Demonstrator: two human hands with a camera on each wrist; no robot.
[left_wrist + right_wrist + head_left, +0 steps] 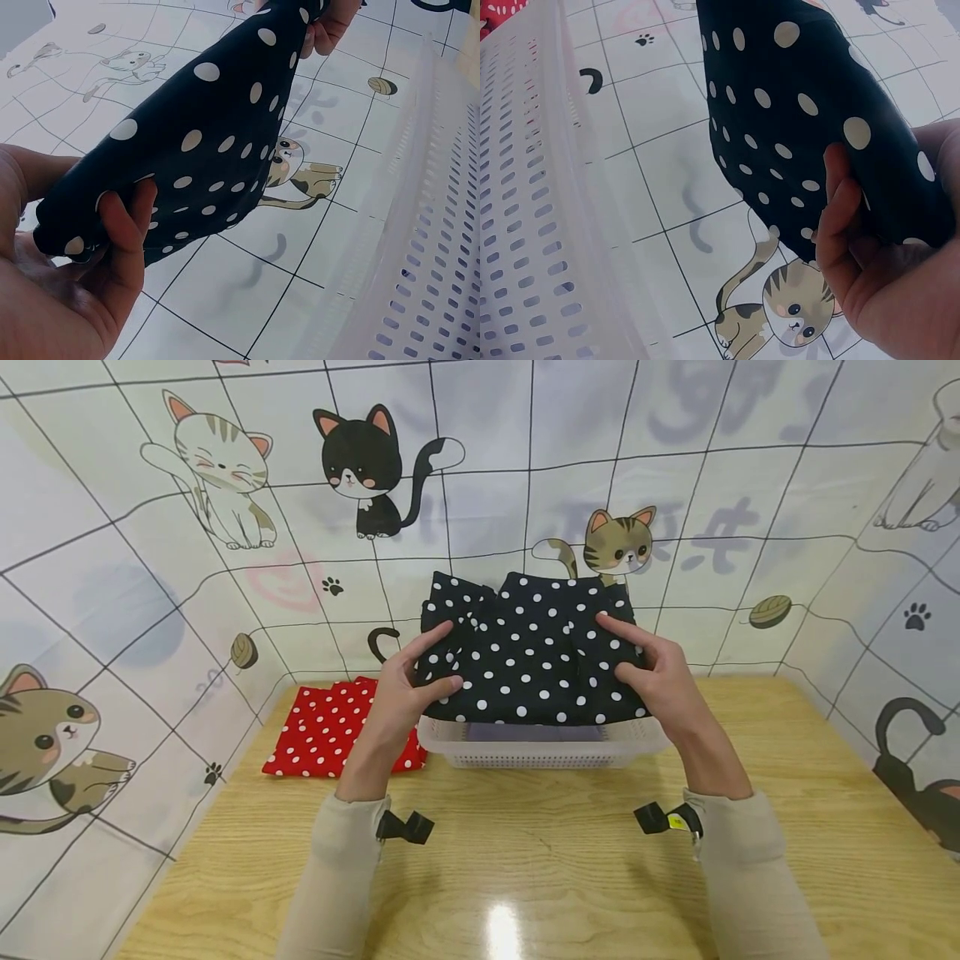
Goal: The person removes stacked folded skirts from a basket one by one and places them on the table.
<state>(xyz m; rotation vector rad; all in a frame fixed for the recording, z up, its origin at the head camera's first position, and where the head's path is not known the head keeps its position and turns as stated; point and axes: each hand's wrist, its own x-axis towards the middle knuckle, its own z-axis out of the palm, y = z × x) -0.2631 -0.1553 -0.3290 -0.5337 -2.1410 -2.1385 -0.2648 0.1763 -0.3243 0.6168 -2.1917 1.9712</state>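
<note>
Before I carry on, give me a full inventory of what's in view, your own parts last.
Black polka-dot cloth: one, black with white dots, held up between both hands
Red polka-dot cloth: one, red with white dots, on table, left of basket
Perforated plastic basket: one, whitish, on table
Purplish contents: count unclear, inside basket
Wooden table: one, light brown
Cat-print wall covering: three sides, white, dark grid, around table
Wrist straps: two, black, one per wrist
Sleeves: two, beige, forearms
Hands: two, bare, gripping black cloth's sides

Matt cloth [528, 664], glossy wood-grained table [540, 852]
</note>
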